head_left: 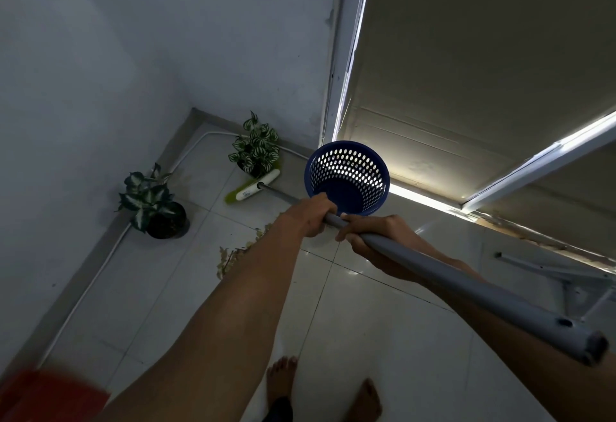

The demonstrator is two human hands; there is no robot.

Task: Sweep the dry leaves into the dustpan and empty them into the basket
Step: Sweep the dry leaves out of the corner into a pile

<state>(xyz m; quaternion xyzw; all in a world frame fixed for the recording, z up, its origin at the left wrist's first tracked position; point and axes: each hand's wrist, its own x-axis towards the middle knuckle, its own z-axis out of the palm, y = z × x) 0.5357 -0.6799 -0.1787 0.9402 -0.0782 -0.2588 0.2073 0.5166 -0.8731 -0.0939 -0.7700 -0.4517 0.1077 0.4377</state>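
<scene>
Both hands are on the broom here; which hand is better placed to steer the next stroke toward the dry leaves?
Probably the left hand: it grips the broom handle lower, nearer the head and leaves. The right hand grips higher.

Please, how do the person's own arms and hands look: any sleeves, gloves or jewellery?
Both forearms are bare as far as the view shows, with no sleeves visible. The left hand and right hand wear no gloves, and no rings, watch or bracelet can be seen.

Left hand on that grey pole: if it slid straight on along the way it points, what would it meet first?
Probably the broom head at the pole's far end; the left hand has only bare pole ahead, though depth is hard to judge.
</scene>
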